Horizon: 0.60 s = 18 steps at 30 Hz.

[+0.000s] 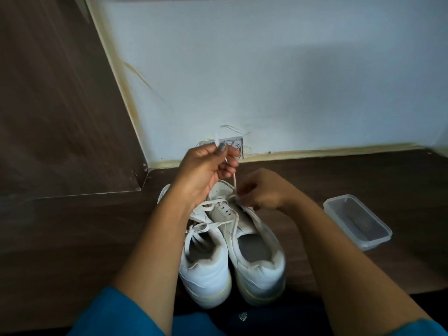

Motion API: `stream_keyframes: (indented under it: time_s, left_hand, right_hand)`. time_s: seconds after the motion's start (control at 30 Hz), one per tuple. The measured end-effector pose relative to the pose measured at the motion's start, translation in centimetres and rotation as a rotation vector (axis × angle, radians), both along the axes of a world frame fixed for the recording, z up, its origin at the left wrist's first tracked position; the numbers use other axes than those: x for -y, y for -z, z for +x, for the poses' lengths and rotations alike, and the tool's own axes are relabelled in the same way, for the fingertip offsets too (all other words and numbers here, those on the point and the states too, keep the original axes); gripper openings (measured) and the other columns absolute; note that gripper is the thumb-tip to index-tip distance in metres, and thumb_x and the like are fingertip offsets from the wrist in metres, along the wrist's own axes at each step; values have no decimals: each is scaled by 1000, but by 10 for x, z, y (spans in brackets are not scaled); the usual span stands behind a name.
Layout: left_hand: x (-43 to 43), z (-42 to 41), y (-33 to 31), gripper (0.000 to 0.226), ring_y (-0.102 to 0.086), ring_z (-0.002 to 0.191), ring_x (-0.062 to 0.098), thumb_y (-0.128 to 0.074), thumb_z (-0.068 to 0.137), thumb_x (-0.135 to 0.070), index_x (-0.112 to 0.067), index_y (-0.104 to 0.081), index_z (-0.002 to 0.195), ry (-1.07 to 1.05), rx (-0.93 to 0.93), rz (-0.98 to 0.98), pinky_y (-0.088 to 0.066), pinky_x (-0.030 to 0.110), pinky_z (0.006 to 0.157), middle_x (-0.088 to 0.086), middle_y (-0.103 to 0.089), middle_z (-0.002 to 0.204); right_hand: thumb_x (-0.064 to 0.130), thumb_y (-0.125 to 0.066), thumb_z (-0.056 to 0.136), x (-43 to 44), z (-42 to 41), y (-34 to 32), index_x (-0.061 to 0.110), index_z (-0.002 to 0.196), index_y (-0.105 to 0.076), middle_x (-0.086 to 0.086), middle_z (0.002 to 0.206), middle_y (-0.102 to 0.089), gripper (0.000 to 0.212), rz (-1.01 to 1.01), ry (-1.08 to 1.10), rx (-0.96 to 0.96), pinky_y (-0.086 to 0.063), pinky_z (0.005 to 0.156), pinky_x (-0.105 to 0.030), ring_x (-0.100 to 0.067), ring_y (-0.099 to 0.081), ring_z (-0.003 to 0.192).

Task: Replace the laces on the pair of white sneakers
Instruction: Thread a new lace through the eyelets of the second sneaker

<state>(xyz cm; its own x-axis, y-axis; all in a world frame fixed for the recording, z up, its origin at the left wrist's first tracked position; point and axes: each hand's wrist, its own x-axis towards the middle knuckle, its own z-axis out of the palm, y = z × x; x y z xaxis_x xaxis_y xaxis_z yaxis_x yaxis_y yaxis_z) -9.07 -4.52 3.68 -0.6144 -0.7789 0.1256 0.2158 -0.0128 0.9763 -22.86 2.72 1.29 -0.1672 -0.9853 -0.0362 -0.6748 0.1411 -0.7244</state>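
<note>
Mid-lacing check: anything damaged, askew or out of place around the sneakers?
Nothing serious. On the left-side sneaker the heel collar looks frayed and the loose lace lies untied. The right-side sneaker is only partly laced; the left hand holds its lace taut above it. Yellowish stains run along the wall at its lower edge.

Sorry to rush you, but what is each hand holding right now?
Left hand: closed, pinching the lace, pulled up from the right sneaker.
Right hand: closed, fingers pinching the same lace down at the sneaker.
</note>
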Motion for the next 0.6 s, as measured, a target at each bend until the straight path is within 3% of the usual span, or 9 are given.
stream_keyframes:
  time_s: [0.1, 0.17, 0.23, 0.3, 0.37, 0.4, 0.47, 0.6]
  left_hand:
    - [-2, 4, -8, 26, -55, 52, 11, -43, 96, -13, -3, -64, 84, 21, -110, 51, -45, 17, 51, 3, -63, 60]
    - [0, 6, -5, 27, -52, 51, 11, -46, 95, -6, -10, -68, 79, -7, -60, 48, -42, 17, 48, 3, -66, 66]
    - [5, 8, 1, 33, -49, 54, 11, -48, 86, 10, -16, -68, 84, 0, 133, -10, -39, 18, 47, 6, -65, 79]
    - [7, 9, 9, 39, -50, 63, 12, -49, 80, 17, -14, -65, 97, 69, 387, -74, -41, 18, 49, 8, -63, 93]
    - [7, 7, 16, 33, -53, 68, 11, -58, 81, 9, -13, -62, 106, 101, 575, -156, -43, 19, 53, 7, -63, 102]
    - [6, 5, 19, 24, -53, 66, 10, -61, 83, 3, -14, -62, 101, 103, 615, -192, -42, 19, 53, 6, -63, 99]
    - [1, 2, 20, 12, -53, 56, 6, -59, 89, -3, -14, -61, 83, 117, 611, -213, -42, 17, 49, 6, -65, 84]
    - [-3, 0, 8, 30, -55, 48, 14, -46, 95, -4, -7, -54, 67, 59, 355, -47, -48, 23, 49, 8, -59, 62]
  right_hand:
    - [-2, -66, 81, 1, 2, 3, 5, 74, -68, 0, 54, -58, 10, -74, 54, 103, -49, 49, -19, -5, -52, 41]
    - [-4, -62, 82, 3, 3, -1, 4, 68, -65, 0, 52, -58, 16, -184, 94, 149, -47, 50, -23, -9, -54, 44]
    - [-3, -60, 83, 4, 6, -11, -1, 68, -63, -6, 56, -60, 16, -353, 161, 268, -47, 55, -28, -15, -55, 51]
    - [-1, -58, 88, 3, 9, -23, -1, 70, -61, -9, 59, -60, 19, -486, 180, 486, -50, 54, -24, -14, -56, 53]
    - [-3, -54, 90, 1, 14, -29, 4, 71, -60, -5, 57, -59, 22, -501, 94, 673, -50, 52, -19, -11, -57, 52]
    - [-4, -54, 90, 0, 16, -29, 4, 71, -60, -5, 57, -60, 22, -472, 44, 719, -50, 52, -20, -12, -57, 52]
    - [-4, -55, 90, 0, 19, -25, 3, 71, -59, -8, 59, -59, 20, -418, 4, 740, -49, 51, -24, -17, -55, 52]
    - [-15, -55, 78, 3, 4, -14, 8, 77, -59, -8, 68, -56, 23, -317, 181, 542, -45, 48, -23, -17, -52, 56]
